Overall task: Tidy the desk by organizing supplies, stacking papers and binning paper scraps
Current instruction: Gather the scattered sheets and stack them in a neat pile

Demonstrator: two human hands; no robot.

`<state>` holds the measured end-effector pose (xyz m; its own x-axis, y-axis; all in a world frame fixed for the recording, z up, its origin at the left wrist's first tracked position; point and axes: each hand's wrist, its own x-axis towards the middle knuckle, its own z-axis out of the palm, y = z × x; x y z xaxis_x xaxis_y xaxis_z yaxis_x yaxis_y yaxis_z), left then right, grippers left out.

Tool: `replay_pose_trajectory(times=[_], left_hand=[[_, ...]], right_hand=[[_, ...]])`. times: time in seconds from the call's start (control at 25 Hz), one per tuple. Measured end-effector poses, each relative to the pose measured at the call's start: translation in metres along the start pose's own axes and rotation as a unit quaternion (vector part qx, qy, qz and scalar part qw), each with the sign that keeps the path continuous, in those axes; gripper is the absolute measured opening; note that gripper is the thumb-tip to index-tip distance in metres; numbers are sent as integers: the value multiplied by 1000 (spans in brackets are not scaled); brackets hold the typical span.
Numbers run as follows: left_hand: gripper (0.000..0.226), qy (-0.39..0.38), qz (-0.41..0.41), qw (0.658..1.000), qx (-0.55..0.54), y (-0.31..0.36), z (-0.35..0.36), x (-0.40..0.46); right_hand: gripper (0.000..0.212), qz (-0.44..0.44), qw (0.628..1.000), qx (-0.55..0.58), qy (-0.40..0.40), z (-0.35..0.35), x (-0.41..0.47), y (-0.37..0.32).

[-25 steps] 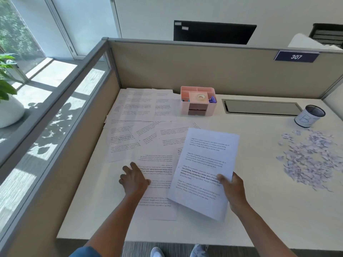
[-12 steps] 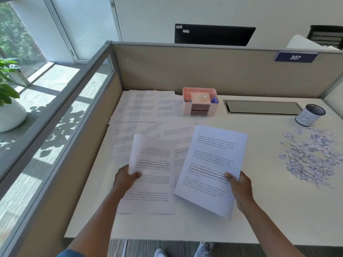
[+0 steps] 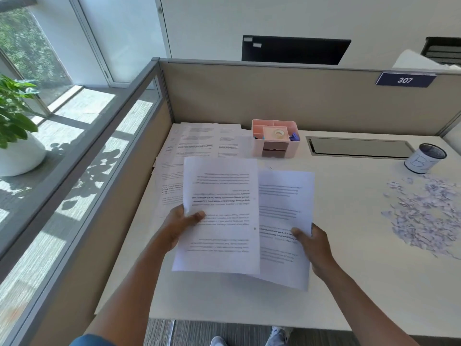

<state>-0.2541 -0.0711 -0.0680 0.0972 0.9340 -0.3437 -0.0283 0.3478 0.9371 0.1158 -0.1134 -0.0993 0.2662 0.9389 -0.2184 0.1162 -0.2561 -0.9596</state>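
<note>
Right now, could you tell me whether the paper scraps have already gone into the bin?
No, the paper scraps lie spread on the desk beside the bin.

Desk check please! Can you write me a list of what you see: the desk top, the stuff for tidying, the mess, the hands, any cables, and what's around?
Surface: pale desk, bare at the near right.
Job's things: two printed sheets held up over the desk, the left sheet overlapping the right sheet; more papers spread at the far left; pink organizer with a tape roll; dark-rimmed cup at the far right.
Clutter: paper scraps scattered near the cup.
Hands: left hand pinches the left sheet; right hand pinches the right sheet.
Cables: nothing seen.
Surroundings: partition wall with a 307 sign, window and potted plant on the left.
</note>
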Motion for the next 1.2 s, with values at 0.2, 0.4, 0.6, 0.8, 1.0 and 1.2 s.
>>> replay_pose_trajectory(times=[0.2, 0.4, 0.6, 0.8, 1.0, 1.2], left_hand=[[55, -26, 11, 999, 41, 0, 43, 4], [37, -14, 2, 999, 38, -7, 60, 6], [45, -64, -36, 997, -25, -9, 70, 4], [46, -27, -12, 999, -25, -5, 91, 3], [57, -65, 12, 996, -58, 5, 118, 1], [57, -78, -1, 995, -63, 11, 157, 5]], right_hand=[[18, 20, 994, 67, -80, 25, -12, -17], [25, 66, 983, 113, -131, 23, -23, -29], [19, 79, 983, 90, -136, 22, -31, -33], [54, 53, 979, 148, -129, 8, -31, -34], [29, -45, 989, 115, -85, -8, -22, -40], [19, -76, 988, 117, -62, -36, -4, -40]])
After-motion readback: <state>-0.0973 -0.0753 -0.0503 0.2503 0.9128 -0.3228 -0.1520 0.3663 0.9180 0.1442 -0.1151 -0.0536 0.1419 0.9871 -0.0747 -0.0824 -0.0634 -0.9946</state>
